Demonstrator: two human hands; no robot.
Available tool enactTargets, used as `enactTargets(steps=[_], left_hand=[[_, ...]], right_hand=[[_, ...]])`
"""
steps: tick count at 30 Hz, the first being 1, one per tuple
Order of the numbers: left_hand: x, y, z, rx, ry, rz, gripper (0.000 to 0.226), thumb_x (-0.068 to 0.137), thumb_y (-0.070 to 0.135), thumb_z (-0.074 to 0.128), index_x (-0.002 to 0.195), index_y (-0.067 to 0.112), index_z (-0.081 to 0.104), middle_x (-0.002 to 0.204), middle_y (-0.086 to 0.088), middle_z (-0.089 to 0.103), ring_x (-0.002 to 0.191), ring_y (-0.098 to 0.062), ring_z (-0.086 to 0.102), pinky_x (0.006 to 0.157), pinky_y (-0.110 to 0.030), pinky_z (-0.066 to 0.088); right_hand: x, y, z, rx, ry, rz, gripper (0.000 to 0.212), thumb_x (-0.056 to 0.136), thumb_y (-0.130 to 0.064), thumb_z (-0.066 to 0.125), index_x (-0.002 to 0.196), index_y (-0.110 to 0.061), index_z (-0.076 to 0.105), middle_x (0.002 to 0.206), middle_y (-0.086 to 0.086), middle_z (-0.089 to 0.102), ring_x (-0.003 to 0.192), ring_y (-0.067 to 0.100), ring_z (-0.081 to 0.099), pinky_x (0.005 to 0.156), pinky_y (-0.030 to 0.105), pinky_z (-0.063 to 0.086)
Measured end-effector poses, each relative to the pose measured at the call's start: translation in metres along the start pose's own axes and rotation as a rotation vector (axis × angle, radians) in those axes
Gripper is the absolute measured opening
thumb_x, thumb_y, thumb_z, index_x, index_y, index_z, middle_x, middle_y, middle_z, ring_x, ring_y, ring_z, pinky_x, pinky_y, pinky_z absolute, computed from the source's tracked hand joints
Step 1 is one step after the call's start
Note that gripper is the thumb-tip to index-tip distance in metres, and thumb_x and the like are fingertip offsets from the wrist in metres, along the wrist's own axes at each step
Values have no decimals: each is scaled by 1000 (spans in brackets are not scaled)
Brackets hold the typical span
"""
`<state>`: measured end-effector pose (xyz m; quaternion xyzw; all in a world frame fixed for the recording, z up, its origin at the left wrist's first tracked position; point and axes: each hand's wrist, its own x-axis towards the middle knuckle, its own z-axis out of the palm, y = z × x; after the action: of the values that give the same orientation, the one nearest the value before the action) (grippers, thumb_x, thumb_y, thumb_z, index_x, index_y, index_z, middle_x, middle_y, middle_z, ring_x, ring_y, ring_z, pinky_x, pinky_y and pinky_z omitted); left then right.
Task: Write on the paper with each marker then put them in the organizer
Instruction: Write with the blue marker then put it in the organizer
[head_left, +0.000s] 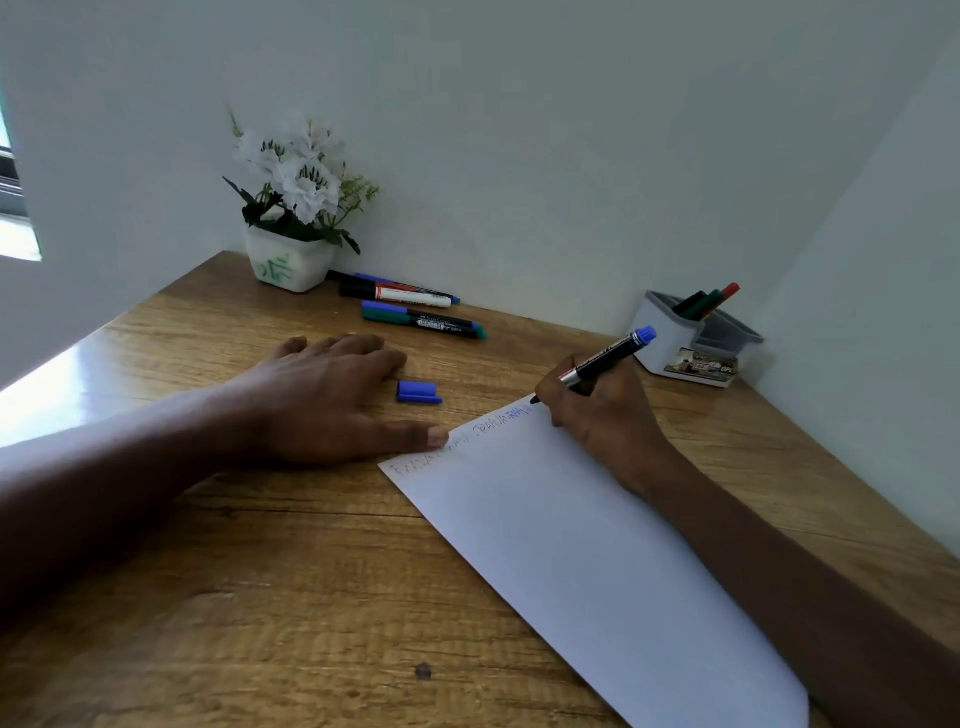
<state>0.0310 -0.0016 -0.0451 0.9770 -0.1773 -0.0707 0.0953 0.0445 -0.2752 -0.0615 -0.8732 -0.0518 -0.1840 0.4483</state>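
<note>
A white sheet of paper (587, 551) lies slanted on the wooden desk, with a line of faint writing along its top edge. My right hand (602, 410) grips a blue marker (605, 361), its tip touching the paper's far corner. The marker's blue cap (418, 392) lies on the desk beside my left hand (332, 400). That hand lies flat on the desk, its thumb pressing the paper's top edge. Several capped markers (415, 309) lie near the back wall. A grey-and-white organizer (696, 343) at the back right holds three markers.
A white pot of white flowers (293, 223) stands in the back left corner. Walls close in the wooden desk (270, 597) at the back and on the right. A window edge shows at far left.
</note>
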Motion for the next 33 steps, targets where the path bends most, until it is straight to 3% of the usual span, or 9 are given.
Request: enactTargets(steps=[8, 14, 17, 20, 23, 26, 30, 33], left_hand=[[-1, 2, -1, -2, -20, -14, 129, 50, 107, 17, 159, 39, 14, 169, 9, 7, 155, -18, 11, 124, -48, 9], [-1, 1, -1, -18, -15, 0, 133, 42, 104, 14, 159, 39, 14, 169, 9, 8, 155, -18, 12, 123, -48, 10], [0, 0, -1, -22, -8, 2, 133, 42, 104, 14, 159, 39, 15, 169, 8, 8, 154, -18, 12, 123, -49, 11], [1, -1, 1, -39, 34, 21, 129, 45, 104, 16, 157, 40, 20, 168, 9, 15, 153, -16, 18, 122, -49, 15], [3, -5, 3, -115, 186, 61, 106, 63, 100, 21, 151, 43, 34, 161, 12, 33, 144, -13, 36, 116, -45, 33], [5, -5, 3, -111, 335, 112, 61, 87, 75, 42, 142, 47, 48, 154, 15, 45, 138, -11, 45, 110, -45, 42], [4, -4, 4, -74, 383, 145, 35, 92, 55, 60, 126, 46, 63, 141, 18, 55, 131, -8, 49, 108, -42, 44], [4, -4, 4, -190, 457, 147, 24, 91, 45, 68, 114, 43, 69, 116, 22, 67, 109, 1, 59, 91, -30, 50]], right_hand=[[-1, -2, -1, -19, -20, 31, 17, 79, -17, 71, 65, -14, 64, 52, -5, 60, 49, 7, 51, 55, 27, 41], [0, -3, 1, -56, 40, 46, 17, 78, -19, 72, 65, -15, 63, 53, -6, 60, 50, 7, 53, 56, 28, 42], [-1, -4, 2, -9, 2, 74, 14, 81, -15, 71, 68, -16, 67, 59, -2, 69, 56, 9, 61, 60, 28, 46], [2, -4, -4, 208, 73, 179, 14, 87, -15, 72, 73, -14, 70, 63, 1, 70, 56, 13, 54, 49, 24, 40], [4, -3, -11, 453, 49, 219, 12, 92, -13, 72, 95, -1, 72, 67, 4, 68, 60, 15, 52, 45, 20, 35], [2, -9, -15, 537, -56, 156, 14, 91, -14, 70, 97, -3, 75, 78, 11, 71, 69, 20, 57, 50, 25, 39], [-5, -23, -19, 668, -204, 118, 28, 86, -29, 59, 97, -13, 79, 94, 19, 75, 76, 20, 61, 57, 30, 41], [-12, -27, -15, 638, -272, 56, 24, 87, -23, 62, 102, -8, 74, 93, 19, 75, 76, 21, 62, 56, 27, 43]])
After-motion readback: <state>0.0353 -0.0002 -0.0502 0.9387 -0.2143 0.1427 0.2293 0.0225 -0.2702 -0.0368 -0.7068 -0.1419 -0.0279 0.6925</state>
